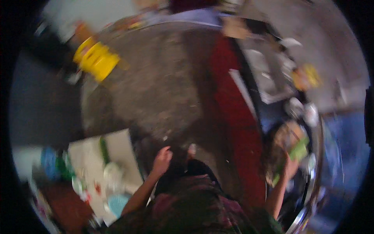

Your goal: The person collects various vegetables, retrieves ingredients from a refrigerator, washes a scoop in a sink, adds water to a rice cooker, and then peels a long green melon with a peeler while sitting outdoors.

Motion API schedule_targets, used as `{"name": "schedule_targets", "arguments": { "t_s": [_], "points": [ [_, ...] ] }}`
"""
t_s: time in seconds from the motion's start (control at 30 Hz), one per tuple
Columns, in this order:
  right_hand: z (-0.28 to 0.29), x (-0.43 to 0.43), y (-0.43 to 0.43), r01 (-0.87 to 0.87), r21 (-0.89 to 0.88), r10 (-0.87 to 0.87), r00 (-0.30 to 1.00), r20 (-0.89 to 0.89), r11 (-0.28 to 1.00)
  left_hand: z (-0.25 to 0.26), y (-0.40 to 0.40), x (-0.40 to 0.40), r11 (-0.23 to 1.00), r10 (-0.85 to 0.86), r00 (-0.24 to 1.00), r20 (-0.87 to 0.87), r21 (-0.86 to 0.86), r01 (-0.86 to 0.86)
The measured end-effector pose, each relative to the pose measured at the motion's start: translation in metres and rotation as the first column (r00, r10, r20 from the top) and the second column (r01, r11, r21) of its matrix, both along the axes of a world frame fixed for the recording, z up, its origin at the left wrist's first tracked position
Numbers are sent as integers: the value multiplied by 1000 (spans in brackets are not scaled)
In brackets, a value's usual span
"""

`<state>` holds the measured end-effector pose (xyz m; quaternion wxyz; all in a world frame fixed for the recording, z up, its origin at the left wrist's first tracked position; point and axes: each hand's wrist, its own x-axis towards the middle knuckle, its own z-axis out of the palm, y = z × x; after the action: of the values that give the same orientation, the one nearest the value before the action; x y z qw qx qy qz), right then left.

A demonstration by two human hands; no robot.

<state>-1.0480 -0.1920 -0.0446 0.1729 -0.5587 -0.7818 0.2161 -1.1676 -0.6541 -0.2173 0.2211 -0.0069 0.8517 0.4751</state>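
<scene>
Motion blurs the whole view. At the right, my right hand grips a long light-green object, too smeared to name exactly. It lies over a round, brownish board or dish on the dark counter. My left hand hangs over the floor in front of my body, its fingers loosely curled, with nothing visible in it. Nearest to that hand is a pale board or tabletop. On this surface lie a long green vegetable, a whitish round thing and a light-blue basket or bowl.
A yellow plastic stool or crate stands at the upper left on the grey floor. Along the right runs a red-fronted counter carrying a pale tray and small white containers. Bluish containers sit far left.
</scene>
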Motion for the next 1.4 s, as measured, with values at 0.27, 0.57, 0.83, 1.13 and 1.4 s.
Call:
{"name": "schedule_targets", "arguments": {
  "t_s": [0.27, 0.57, 0.83, 1.13, 1.4],
  "points": [
    [-113, 61, 105, 56, 123, -99, 922, 375, 991, -33, -44, 15, 941, 257, 953, -161, -183, -284],
    [-109, -24, 132, -162, 387, -7, 917, 400, 908, -43, -201, -6, 362, 798, 545, -258, -518, -775],
    [-93, -164, 87, -436, 405, 278, 877, 392, 804, -106, -303, -28, 213, 857, 429, -285, -562, -799],
    [-145, -390, 20, -799, -252, 796, 589, -139, 546, -135, -307, -55, 336, 819, 574, 21, -828, -450],
    [-205, -646, -63, -948, -153, 956, 260, 138, 280, -94, -297, -63, 322, 810, 585, 39, -863, -389]
  ]
}}
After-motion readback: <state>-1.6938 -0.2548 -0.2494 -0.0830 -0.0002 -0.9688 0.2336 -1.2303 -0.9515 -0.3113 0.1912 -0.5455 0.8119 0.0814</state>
